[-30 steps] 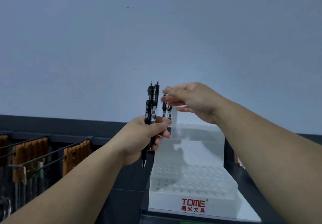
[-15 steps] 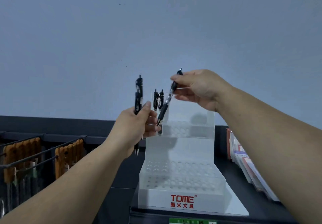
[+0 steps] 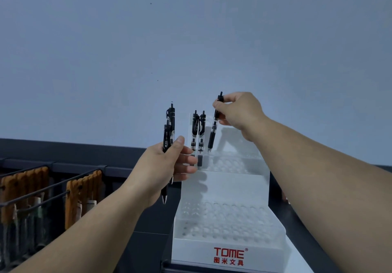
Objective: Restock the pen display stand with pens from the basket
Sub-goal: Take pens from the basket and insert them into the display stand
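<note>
A white tiered pen display stand (image 3: 227, 245) with rows of round holes stands on the dark shelf. Two black pens (image 3: 198, 130) stand upright in the left end of its top tier. My right hand (image 3: 239, 111) pinches the top of another black pen (image 3: 214, 128), held nearly upright with its tip just above the top tier, right of the standing pens. My left hand (image 3: 167, 166) grips two black pens (image 3: 168, 136) upright, left of the stand. The basket is out of view.
Wire hooks at the left carry rows of brown-carded goods (image 3: 82, 196). A dark rail (image 3: 63, 151) runs along the back below the plain grey wall. Something flat lies on the shelf to the right of the stand.
My right hand took one pen out of the left hand's bundle, swung it upright and moved it right and down over the top tier. My left hand kept the others.
</note>
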